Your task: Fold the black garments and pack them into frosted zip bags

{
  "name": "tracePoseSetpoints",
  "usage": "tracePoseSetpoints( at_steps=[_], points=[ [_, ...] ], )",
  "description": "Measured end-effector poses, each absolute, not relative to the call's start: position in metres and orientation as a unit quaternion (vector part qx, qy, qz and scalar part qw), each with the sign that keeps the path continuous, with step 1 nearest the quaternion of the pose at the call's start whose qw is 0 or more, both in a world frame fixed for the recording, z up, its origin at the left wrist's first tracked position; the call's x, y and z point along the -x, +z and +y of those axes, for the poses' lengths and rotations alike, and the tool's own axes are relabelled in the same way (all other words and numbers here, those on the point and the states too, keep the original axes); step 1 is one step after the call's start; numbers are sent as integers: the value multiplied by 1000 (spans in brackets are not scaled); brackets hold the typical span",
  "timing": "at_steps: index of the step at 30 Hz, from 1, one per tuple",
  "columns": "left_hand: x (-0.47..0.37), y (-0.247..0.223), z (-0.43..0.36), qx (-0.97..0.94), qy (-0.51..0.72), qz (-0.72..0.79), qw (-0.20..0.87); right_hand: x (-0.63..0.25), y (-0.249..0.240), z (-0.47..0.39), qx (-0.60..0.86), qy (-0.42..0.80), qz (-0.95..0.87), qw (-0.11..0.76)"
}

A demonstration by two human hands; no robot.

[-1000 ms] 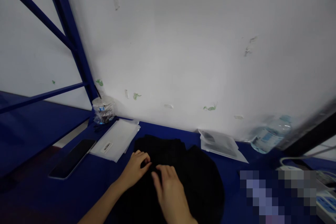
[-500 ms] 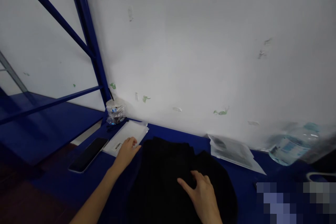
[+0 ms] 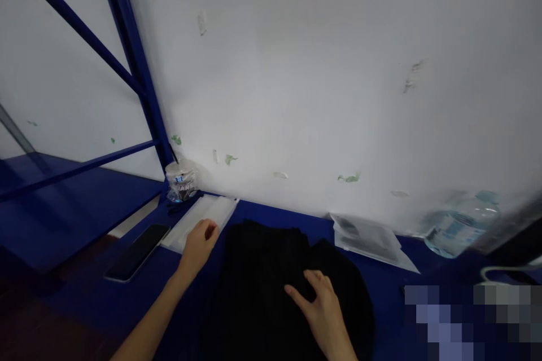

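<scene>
A folded black cloth garment (image 3: 258,276) lies in front of me on the blue tabletop. My right hand (image 3: 319,302) rests over its right part, open, thumb and fingers apart. To the left of the cloth is a flat whitish plastic bag (image 3: 192,217). My left hand (image 3: 199,245) is at this bag's near right edge, fingers curled and closed in a pinch on it; the fingertips are partly hidden. A black phone (image 3: 138,252) lies just left of the bag.
A plastic-wrapped tub (image 3: 182,180) stands at the back left corner by a blue metal post (image 3: 138,67). Along the white wall at the right lie another plastic packet (image 3: 370,240) and a clear bottle (image 3: 461,225). A white cable (image 3: 486,273) is at far right.
My left hand has curled its fingers closed at the bag, and the bag's label is out of sight. My right hand stays on the cloth. The view has shifted slightly right.
</scene>
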State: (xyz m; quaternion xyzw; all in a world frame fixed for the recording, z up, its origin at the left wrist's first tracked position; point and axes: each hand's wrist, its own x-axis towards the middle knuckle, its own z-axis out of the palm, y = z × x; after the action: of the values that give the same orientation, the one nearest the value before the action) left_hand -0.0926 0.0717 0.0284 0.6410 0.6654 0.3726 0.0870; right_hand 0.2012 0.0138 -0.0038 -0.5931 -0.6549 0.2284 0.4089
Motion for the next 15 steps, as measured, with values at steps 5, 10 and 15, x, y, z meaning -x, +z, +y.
tracePoseSetpoints(
  at_steps=[5,10,15],
  points=[
    [21,34,36,-722,344,573,178,-235,27,0,564,383,-559,472],
    [-26,12,13,-776,242,517,267,-267,33,-8,550,480,-405,551],
    [-29,6,19,-762,221,544,272,-254,38,-7,567,549,-286,544]
  ],
)
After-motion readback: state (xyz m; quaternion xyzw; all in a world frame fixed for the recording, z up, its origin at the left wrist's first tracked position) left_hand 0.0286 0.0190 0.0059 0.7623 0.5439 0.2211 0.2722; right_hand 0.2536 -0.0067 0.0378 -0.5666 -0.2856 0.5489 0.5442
